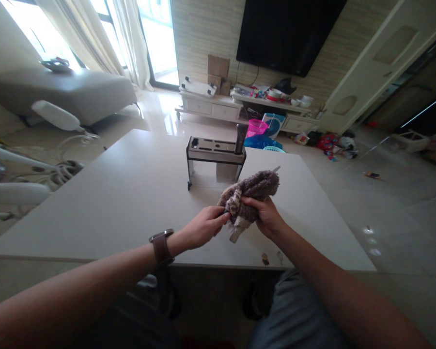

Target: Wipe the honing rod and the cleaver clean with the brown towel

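Observation:
A brown-grey fluffy cloth [259, 186] with pale parts is bunched above the table. My right hand [267, 215] is closed around it, thumb lying on top. My left hand [209, 224], with a watch at the wrist, grips a dark handle at the cloth's left side, mostly hidden by the fingers. From the far side of the cloth pokes a thin, pale tip [277, 168], which looks like the end of a knife; the rest is wrapped out of sight. Behind the cloth stands a knife block [216, 145], holding a broad-bladed knife with a dark handle [241, 138].
The white table [131, 203] has its near edge just before my legs. Two small items, a dark and yellow figure [265, 259] and a pale piece [280, 257], lie near that edge. Beyond are a pink basket [256, 127] and a low cabinet [223, 111].

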{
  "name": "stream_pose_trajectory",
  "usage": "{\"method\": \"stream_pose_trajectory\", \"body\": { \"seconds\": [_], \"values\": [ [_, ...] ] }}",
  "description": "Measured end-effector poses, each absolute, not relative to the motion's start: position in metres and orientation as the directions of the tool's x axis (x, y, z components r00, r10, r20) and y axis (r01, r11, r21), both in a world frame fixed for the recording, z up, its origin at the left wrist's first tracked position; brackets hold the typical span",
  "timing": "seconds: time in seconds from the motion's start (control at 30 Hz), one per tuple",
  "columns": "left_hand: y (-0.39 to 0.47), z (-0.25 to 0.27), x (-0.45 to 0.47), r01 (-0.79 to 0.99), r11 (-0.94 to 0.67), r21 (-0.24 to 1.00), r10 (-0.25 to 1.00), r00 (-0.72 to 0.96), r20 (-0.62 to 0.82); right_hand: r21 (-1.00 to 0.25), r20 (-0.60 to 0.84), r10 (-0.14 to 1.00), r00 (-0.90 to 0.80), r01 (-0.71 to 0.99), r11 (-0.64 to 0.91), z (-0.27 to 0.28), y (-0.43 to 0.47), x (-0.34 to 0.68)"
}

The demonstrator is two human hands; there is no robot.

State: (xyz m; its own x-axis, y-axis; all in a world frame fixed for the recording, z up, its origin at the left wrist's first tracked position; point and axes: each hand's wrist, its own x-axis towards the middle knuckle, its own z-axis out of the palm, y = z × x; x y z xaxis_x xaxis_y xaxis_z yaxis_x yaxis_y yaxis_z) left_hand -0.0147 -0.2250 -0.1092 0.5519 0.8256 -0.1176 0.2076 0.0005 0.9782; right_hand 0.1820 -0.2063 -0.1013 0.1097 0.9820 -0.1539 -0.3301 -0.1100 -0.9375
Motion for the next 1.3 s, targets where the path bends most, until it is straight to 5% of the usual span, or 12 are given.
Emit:
{"method": "stream_pose_trajectory", "body": {
  "seconds": [1.3],
  "values": [
    [-0.2206, -0.1124, -0.0136, 0.271, -0.013, 0.963, 0.837, 0.529, -0.138, -0.937, -0.198, 0.974, 0.107, -0.311, -0.156, -0.1059, -0.2014, 0.1846]
  ]
}}
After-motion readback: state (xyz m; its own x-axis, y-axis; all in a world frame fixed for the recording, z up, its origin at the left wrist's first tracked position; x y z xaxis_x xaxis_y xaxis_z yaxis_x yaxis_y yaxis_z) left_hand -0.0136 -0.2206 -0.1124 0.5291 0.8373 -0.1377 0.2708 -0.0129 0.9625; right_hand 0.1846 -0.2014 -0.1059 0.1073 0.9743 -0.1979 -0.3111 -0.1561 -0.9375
